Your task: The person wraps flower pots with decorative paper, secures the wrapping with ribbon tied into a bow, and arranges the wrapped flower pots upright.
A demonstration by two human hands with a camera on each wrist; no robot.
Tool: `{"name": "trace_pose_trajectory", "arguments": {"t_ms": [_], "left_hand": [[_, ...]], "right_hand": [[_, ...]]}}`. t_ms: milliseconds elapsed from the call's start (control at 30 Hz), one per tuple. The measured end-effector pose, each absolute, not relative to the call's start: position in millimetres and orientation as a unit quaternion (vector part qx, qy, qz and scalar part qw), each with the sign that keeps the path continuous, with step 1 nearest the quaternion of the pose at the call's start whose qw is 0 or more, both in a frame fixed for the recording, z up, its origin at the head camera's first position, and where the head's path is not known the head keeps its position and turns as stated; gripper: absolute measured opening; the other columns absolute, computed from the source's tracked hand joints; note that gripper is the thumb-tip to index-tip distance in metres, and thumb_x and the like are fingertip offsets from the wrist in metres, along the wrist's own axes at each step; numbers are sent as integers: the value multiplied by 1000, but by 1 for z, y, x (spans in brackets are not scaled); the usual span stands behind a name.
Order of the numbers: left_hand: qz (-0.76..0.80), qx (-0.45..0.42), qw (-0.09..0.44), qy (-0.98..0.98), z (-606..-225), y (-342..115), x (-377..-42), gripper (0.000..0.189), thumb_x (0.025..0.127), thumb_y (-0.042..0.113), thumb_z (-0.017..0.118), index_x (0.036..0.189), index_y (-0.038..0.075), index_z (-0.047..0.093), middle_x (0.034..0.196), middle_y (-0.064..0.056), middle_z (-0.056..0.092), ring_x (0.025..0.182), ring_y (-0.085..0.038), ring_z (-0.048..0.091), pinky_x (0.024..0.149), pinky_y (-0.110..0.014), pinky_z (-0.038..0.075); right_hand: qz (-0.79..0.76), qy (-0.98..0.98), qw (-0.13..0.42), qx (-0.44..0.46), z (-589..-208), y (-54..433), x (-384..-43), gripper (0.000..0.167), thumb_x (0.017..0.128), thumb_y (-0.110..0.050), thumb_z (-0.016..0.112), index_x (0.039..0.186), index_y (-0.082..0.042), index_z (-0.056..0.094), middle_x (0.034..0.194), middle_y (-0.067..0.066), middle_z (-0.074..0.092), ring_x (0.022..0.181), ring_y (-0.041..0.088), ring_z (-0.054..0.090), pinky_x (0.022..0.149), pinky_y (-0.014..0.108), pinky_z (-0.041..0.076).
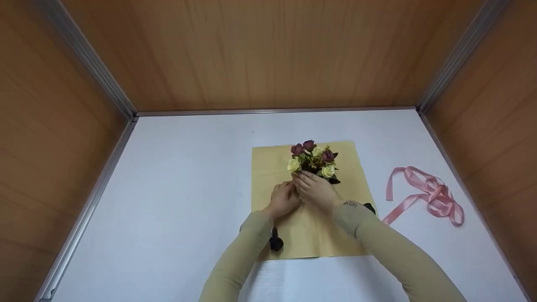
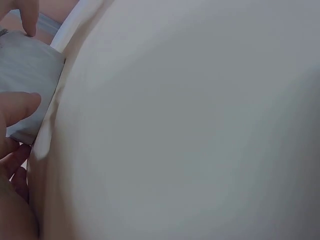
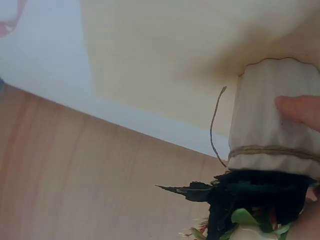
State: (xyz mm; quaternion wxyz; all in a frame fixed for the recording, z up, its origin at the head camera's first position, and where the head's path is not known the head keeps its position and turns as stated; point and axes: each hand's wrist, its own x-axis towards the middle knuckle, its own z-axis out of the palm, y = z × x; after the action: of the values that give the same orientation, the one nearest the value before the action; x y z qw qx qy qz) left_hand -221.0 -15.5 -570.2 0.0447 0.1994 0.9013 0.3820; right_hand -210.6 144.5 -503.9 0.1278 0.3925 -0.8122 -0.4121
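Note:
A potted bunch of artificial roses [image 1: 328, 156], burgundy and cream with dark leaves, is held over a tan sheet of paper [image 1: 268, 163]. In the right wrist view its pot [image 3: 260, 115] has a pale, ribbed cover, with twine [image 3: 280, 151] tied round near the rim and one loose end sticking out. My left hand [image 1: 284, 200] grips the pot from the left, thumb and fingers on opposite sides of it in the left wrist view. From the right, my right hand [image 1: 317, 191] holds it just below the blooms, thumb [image 3: 300, 111] against the cover.
A tangled pink ribbon [image 1: 438, 193] lies on the white table [image 1: 188, 176] to the right, one end running toward the paper's edge. Wooden panels [image 1: 272, 54] enclose the back and both sides. Dark wrist devices [image 1: 275, 242] show beside the sleeves.

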Motion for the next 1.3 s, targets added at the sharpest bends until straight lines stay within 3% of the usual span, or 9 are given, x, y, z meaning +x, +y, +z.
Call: {"name": "trace_pose_trajectory", "arguments": {"t_ms": [100, 333, 533, 667, 1100, 1233, 1300], "left_hand": [[393, 185, 52, 899, -570, -16, -220, 49, 89, 20, 62, 133, 0, 51, 130, -19, 53, 123, -36, 44, 106, -49, 30], [400, 168, 62, 899, -568, -15, -219, 53, 86, 20, 63, 134, 0, 50, 131, -18, 52, 124, -38, 41, 105, -50, 31], [394, 172, 65, 900, -567, -15, -221, 55, 87, 23, 62, 135, 1, 48, 133, -17, 51, 125, -37, 41, 105, -51, 30], [394, 173, 65, 900, -567, -15, -222, 55, 86, 22, 63, 135, 1, 48, 133, -17, 52, 125, -37, 41, 106, -49, 30], [414, 119, 112, 895, -548, 3, -220, 59, 89, 27, 63, 140, 6, 43, 129, -14, 55, 122, -34, 43, 105, -48, 31], [441, 102, 112, 885, -538, 6, -221, 63, 90, 23, 64, 142, 1, 37, 134, -17, 52, 125, -33, 45, 107, -46, 32], [457, 94, 109, 877, -533, 8, -223, 65, 90, 24, 63, 143, -1, 35, 137, -18, 50, 127, -32, 46, 107, -44, 36]], "right_hand": [[-425, -810, 112, 388, -505, 142, -213, 52, 96, -27, 46, 146, -26, 35, 153, -8, 32, 141, 9, 27, 116, 28, 18], [-443, -808, 112, 371, -504, 137, -216, 54, 97, -47, 39, 145, -22, 38, 152, -6, 33, 140, 10, 28, 116, 28, 18], [-450, -802, 108, 377, -502, 135, -219, 48, 97, -38, 41, 142, -21, 43, 149, -5, 38, 139, 12, 32, 115, 30, 19], [-433, -799, 137, 394, -503, 134, -221, 39, 96, -25, 44, 133, -19, 53, 140, -3, 49, 132, 14, 41, 114, 29, 25], [-336, -797, 232, 445, -497, 147, -234, 30, 87, -30, 60, 104, -7, 70, 110, 7, 66, 107, 19, 58, 101, 29, 41], [-339, -802, 228, 436, -485, 153, -235, 43, 85, -44, 62, 109, -8, 67, 113, 5, 63, 108, 18, 56, 100, 29, 41], [-350, -802, 224, 429, -477, 156, -235, 45, 86, -43, 63, 113, -7, 66, 116, 5, 62, 110, 17, 56, 102, 28, 40]]}}
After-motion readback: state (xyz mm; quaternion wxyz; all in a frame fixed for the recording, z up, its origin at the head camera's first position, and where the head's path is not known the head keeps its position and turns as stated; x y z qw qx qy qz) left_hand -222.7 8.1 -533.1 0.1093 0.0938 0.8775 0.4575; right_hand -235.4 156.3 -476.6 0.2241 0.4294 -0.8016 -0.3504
